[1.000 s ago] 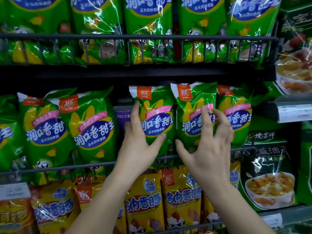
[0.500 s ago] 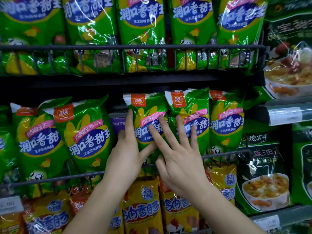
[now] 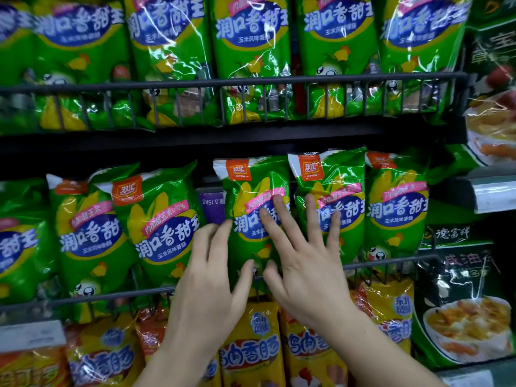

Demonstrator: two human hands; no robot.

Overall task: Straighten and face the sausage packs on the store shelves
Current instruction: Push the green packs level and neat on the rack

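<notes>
Green corn sausage packs stand in a row on the middle shelf behind a black wire rail (image 3: 391,262). My left hand (image 3: 209,277) lies against the left edge of the centre green pack (image 3: 251,188), fingers fairly straight, thumb on its lower front. My right hand (image 3: 301,258) presses flat with spread fingers across that pack's front and onto the neighbouring green pack (image 3: 332,177) to its right. Both packs stand upright, facing out. A tilted green pack (image 3: 159,219) leans to the left of my left hand.
Another row of green packs (image 3: 251,37) fills the upper shelf behind its own wire rail. Yellow sausage packs (image 3: 251,347) stand on the shelf below. Dark green soup-style packs (image 3: 460,297) sit at the right. A purple box (image 3: 212,203) shows behind the centre gap.
My right hand has slid left from the right-hand pack onto the centre pack and flattened. My left hand has dropped slightly along the centre pack's left edge. The view has tilted a little upward.
</notes>
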